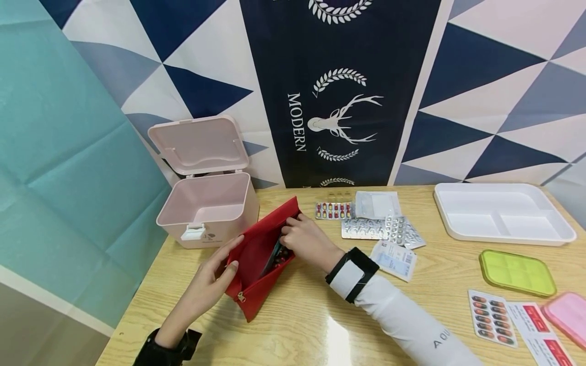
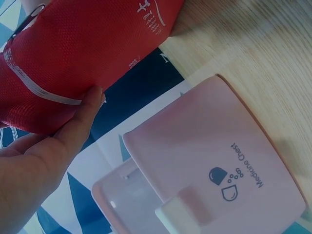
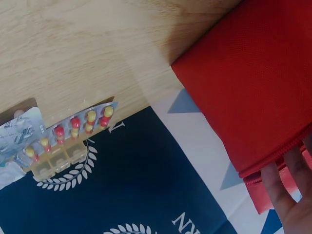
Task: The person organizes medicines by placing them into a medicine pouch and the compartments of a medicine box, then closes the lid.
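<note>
The red pouch point(image 1: 254, 254) is above the near part of the desk point(image 1: 293, 330), between the pink box point(image 1: 235, 223) and the capsule strip point(image 1: 334, 210), its mouth spread; you cannot tell from here whether its lower corner touches the wood. Your left hand point(image 1: 208, 282) pinches the rim at the end with the zip pull point(image 1: 241, 296), thumb on the inner side and fingers against the outside. Your right hand point(image 1: 309, 241) is at the other end, its fingers inside the mouth; whether they pinch the cloth or something within is hidden. Expect the pouch to be light and limp: woven cloth that should fold wherever you don't support it, with enough texture that it probably won't slip. The zippered edge looks like the firmest part, so take hold there, one point at each end of the opening, and the mouth should gape without pulling. A squeeze at the middle would likely press on the dark contents point(image 1: 278, 259), which might include blister packs that crack or bend; grip high on the rim and let the bottom hang loose.
</note>
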Motion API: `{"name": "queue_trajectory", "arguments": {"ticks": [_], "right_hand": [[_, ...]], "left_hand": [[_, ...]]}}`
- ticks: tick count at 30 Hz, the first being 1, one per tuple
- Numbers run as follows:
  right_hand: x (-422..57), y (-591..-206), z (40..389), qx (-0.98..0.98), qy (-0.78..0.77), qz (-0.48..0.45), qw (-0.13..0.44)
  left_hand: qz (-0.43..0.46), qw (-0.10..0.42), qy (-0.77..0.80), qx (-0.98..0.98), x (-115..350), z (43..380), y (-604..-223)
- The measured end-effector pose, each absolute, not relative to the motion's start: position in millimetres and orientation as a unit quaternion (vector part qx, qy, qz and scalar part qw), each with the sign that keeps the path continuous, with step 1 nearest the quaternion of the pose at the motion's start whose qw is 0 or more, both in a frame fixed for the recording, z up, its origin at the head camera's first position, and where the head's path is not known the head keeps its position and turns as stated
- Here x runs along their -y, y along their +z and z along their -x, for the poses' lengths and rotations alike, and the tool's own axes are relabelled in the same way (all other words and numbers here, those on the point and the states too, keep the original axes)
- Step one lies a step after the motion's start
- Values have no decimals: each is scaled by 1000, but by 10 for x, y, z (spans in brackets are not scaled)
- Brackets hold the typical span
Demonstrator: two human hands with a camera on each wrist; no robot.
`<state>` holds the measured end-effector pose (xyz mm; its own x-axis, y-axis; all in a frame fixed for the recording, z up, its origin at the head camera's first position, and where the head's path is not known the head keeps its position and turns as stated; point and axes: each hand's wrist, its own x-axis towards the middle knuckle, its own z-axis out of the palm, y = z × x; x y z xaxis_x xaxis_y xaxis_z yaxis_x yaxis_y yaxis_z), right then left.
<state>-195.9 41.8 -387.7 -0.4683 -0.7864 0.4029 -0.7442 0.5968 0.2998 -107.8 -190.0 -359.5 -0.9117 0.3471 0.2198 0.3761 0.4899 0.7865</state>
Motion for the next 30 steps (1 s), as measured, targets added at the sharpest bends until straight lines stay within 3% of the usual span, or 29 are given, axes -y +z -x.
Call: {"name": "queue_trajectory", "arguments": {"ticks": [10, 30], "right_hand": [[-423, -3920, 1958, 850, -19, -486, 200], [-733, -3890, 1803, 855, 57, -464, 223]], "left_hand": [[208, 19, -458, 864, 1895, 1075, -3610], [215, 25, -464, 859, 1913, 1093, -3634]]}}
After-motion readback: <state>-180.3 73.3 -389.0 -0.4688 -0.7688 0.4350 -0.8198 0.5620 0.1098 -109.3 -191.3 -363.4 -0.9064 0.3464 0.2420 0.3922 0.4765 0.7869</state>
